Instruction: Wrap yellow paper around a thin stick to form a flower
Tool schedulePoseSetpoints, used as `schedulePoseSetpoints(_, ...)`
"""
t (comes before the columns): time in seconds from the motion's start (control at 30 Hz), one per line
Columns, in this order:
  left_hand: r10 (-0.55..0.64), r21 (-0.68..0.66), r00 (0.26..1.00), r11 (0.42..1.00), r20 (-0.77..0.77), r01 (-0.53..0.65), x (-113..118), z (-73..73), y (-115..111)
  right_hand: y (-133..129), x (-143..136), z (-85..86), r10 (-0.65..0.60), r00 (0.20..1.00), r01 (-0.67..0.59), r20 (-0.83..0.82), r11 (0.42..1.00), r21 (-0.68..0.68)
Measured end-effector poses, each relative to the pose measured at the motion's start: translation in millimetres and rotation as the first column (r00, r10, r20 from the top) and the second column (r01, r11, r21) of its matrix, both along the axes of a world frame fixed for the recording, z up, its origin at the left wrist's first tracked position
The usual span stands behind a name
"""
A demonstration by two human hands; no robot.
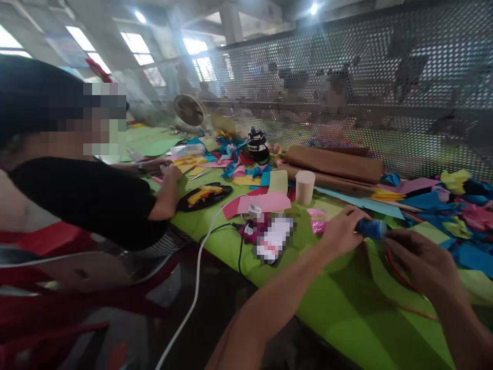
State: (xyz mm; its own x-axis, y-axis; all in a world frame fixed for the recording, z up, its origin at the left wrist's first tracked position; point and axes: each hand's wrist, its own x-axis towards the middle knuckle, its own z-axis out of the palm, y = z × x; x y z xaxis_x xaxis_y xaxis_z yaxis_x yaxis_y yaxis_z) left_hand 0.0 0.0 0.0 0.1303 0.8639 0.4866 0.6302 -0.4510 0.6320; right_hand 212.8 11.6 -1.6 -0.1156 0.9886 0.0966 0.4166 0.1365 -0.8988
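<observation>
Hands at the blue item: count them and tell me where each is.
2. The left hand grips the near left end of the blue item; the right hand is at or near its right end.

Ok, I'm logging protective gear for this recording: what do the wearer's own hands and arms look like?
The left hand and right hand are bare, without gloves. No sleeve, watch or bracelet shows on the left forearm or right forearm. Rings: too blurred to tell.
</observation>
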Motion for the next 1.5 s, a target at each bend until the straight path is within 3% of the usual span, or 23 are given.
schedulePoseSetpoints(0.1,-0.012,0.021,1.0,1.0,-0.025,0.012,1.6,-0.7,-2.7,-4.3,-2.4,0.6,-0.035,0.994,0.023,0.107,0.993,0.113)
schedulePoseSetpoints(0.2,-0.024,0.039,0.999,0.999,-0.026,0.025,2.6,-0.6,-4.4,-10.7,-7.7,6.5,-0.022,0.994,-0.002,0.109,0.976,0.219)
schedulePoseSetpoints(0.5,-0.151,0.045,0.982,0.988,0.112,0.147,8.8,10.7,-10.6,-10.1,-14.8,12.6,0.01,0.978,0.018,-0.21,0.992,0.129)
schedulePoseSetpoints(0.63,-0.119,-0.032,0.951,0.991,0.285,0.133,14.7,13.7,-17.5,-13.4,-19.3,11.1,0.043,0.978,-0.014,-0.203,0.99,0.142)
schedulePoseSetpoints(0.73,-0.118,-0.066,0.937,0.987,0.328,0.147,17.5,11.7,-17.4,-17.8,-23.3,12.2,0.066,0.989,-0.037,-0.135,0.978,0.206)
schedulePoseSetpoints(1.07,-0.103,-0.085,0.961,0.988,0.257,0.129,14.9,16.7,-16.1,-22.6,-26.4,14.5,0.059,0.991,-0.104,0.117,0.895,0.433)
schedulePoseSetpoints(1.3,-0.042,-0.104,0.977,0.992,0.207,0.064,17.6,17.9,-18.4,-25.2,-28.7,12.3,0.02,0.988,-0.089,0.155,0.886,0.456)
schedulePoseSetpoints(1.5,0.05,-0.052,0.992,0.998,0.114,-0.045,16.5,17.2,-18.6,-24.7,-26.9,11.5,-0.089,0.992,0.049,0.088,0.922,0.383)
